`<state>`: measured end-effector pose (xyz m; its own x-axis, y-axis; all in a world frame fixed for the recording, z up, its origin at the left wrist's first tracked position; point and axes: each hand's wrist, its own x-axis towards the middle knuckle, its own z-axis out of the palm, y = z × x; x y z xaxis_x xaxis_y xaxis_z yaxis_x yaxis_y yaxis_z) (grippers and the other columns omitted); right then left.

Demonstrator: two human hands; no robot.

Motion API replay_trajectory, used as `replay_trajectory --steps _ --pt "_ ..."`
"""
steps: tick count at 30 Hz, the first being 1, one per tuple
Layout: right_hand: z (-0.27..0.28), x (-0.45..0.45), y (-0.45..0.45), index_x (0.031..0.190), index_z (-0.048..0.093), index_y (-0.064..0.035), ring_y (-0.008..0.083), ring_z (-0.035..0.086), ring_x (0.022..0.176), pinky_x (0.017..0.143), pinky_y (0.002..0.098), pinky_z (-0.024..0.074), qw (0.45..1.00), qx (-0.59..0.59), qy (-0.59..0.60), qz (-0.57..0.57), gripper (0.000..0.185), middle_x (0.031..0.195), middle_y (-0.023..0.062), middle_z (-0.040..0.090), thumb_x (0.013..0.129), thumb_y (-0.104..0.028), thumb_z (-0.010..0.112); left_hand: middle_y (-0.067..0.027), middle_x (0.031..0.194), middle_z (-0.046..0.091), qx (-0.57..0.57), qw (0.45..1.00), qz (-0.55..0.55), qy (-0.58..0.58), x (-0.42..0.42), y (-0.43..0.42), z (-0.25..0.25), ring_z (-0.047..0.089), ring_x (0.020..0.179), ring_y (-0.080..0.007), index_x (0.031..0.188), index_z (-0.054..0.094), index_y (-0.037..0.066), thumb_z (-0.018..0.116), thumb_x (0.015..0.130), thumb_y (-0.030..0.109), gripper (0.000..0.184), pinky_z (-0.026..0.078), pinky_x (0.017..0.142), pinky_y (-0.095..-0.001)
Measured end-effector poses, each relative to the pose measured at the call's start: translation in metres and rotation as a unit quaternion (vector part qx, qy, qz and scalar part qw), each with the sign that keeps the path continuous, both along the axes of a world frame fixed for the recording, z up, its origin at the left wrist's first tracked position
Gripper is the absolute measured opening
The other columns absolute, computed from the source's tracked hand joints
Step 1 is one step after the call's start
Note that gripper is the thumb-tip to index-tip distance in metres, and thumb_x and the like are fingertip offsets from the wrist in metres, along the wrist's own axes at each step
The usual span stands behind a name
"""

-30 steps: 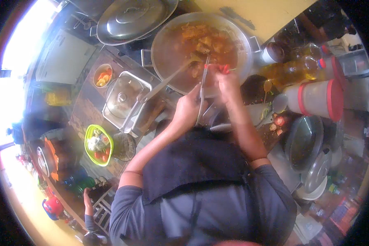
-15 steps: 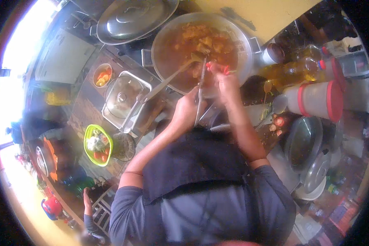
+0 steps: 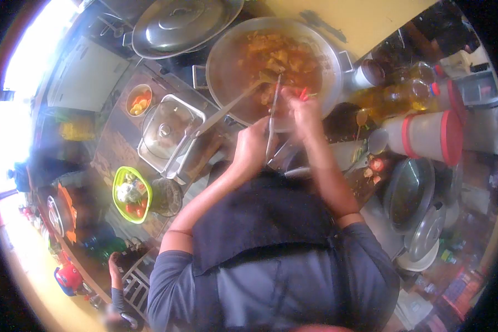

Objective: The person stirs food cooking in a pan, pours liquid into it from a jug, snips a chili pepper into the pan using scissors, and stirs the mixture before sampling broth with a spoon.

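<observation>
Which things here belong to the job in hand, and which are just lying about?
In use:
- left hand holding a long metal tool
- right hand holding red pieces
- pan of stew

Apparently lying about:
- green basket
- large metal lid
- oil bottle
- red-lidded tub

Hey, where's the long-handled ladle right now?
Upper middle of the head view: the ladle has its bowl in the big pan, with its handle crossing the left rim toward the white tray.

Green basket point(image 3: 116, 193), oil bottles point(image 3: 410, 94), red-lidded tub point(image 3: 427, 134), clear-lidded white tray point(image 3: 189, 105)
</observation>
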<state>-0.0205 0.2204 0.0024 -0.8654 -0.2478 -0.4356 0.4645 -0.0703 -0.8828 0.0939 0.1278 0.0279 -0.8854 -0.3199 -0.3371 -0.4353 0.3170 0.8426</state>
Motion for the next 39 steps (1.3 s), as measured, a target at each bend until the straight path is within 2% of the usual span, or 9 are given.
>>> replay_trajectory --steps 2,4,8,10,13,17,19,28,39 --pt "0.000 0.000 0.000 0.091 0.066 -0.0038 0.0110 0.060 0.074 0.062 0.0236 0.0496 1.000 -0.022 0.008 -0.009 0.012 0.082 0.0025 0.065 0.083 -0.013 0.067 -0.0228 0.083 0.064 0.001 1.000 0.005 -0.009 0.001 -0.002 -0.005 0.063 0.078 -0.0365 0.111 0.060 0.007 0.056 0.076 0.010 0.035 0.048 0.071 -0.0413" --pt "0.000 -0.001 0.000 0.091 0.068 -0.0086 0.0005 0.037 0.053 0.046 0.0185 0.0264 0.997 -0.063 0.032 -0.020 0.017 0.070 -0.0082 0.055 0.083 -0.023 0.070 -0.0221 0.086 0.064 0.048 0.999 -0.001 0.015 0.002 -0.004 -0.009 0.063 0.081 -0.0369 0.113 0.059 0.007 0.055 0.075 0.010 0.038 0.048 0.073 -0.0412" --pt "0.001 -0.004 0.002 0.092 0.068 -0.0081 0.0009 0.038 0.054 0.047 0.0190 0.0276 0.997 -0.063 0.043 -0.007 0.016 0.071 -0.0077 0.056 0.083 -0.022 0.069 -0.0216 0.089 0.064 0.041 0.999 0.004 0.034 0.000 -0.001 -0.010 0.062 0.083 -0.0380 0.113 0.059 0.007 0.055 0.075 0.010 0.039 0.048 0.074 -0.0417" --pt "-0.003 -0.007 0.005 0.090 0.065 -0.0040 0.0122 0.061 0.066 0.058 0.0234 0.0497 0.998 0.046 0.028 0.043 0.011 0.083 0.0039 0.066 0.083 -0.012 0.067 -0.0166 0.084 0.066 0.008 0.999 -0.011 0.035 -0.001 0.000 -0.010 0.063 0.078 -0.0264 0.111 0.059 0.006 0.057 0.075 0.015 0.037 0.049 0.073 -0.0380" --pt "-0.008 -0.006 0.004 0.089 0.066 -0.0047 0.0121 0.061 0.062 0.056 0.0228 0.0484 0.996 0.064 0.040 0.045 0.010 0.084 0.0041 0.067 0.082 -0.012 0.067 -0.0232 0.089 0.063 -0.001 1.000 -0.010 0.002 -0.002 0.000 -0.001 0.061 0.087 -0.0395 0.112 0.058 0.007 0.056 0.074 0.011 0.038 0.047 0.076 -0.0436" --pt "0.009 0.001 0.000 0.087 0.066 -0.0051 0.0117 0.060 0.064 0.056 0.0235 0.0481 1.000 0.013 0.014 0.001 0.009 0.086 0.0037 0.067 0.082 -0.013 0.067 -0.0240 0.089 0.063 0.013 1.000 -0.014 -0.010 0.000 -0.003 -0.003 0.061 0.088 -0.0396 0.112 0.058 0.007 0.056 0.074 0.012 0.038 0.047 0.076 -0.0443" --pt "-0.001 -0.004 0.002 0.088 0.066 -0.0041 0.0138 0.062 0.071 0.059 0.0265 0.0513 0.999 -0.027 0.026 0.015 0.009 0.087 0.0042 0.067 0.083 -0.012 0.066 -0.0190 0.091 0.066 -0.015 1.000 -0.007 0.018 0.001 -0.002 -0.012 0.065 0.085 -0.0282 0.112 0.058 0.006 0.055 0.077 0.017 0.037 0.049 0.077 -0.0384" --pt "0.011 0.001 -0.002 0.088 0.067 -0.0023 0.0132 0.061 0.072 0.062 0.0261 0.0497 0.999 -0.027 0.010 0.015 0.009 0.087 0.0044 0.067 0.085 -0.010 0.064 -0.0232 0.089 0.064 -0.018 1.000 0.001 0.020 -0.001 0.004 -0.006 0.061 0.087 -0.0395 0.118 0.056 0.009 0.056 0.074 0.012 0.044 0.048 0.076 -0.0432" --pt "-0.004 -0.007 0.002 0.088 0.069 -0.0059 0.0058 0.051 0.063 0.058 0.0215 0.0405 0.999 -0.001 0.043 -0.008 0.011 0.080 -0.0018 0.065 0.083 -0.015 0.068 -0.0217 0.084 0.065 -0.002 0.999 0.000 0.035 0.001 0.002 -0.016 0.064 0.081 -0.0340 0.114 0.057 0.007 0.055 0.075 0.012 0.039 0.049 0.072 -0.0411"
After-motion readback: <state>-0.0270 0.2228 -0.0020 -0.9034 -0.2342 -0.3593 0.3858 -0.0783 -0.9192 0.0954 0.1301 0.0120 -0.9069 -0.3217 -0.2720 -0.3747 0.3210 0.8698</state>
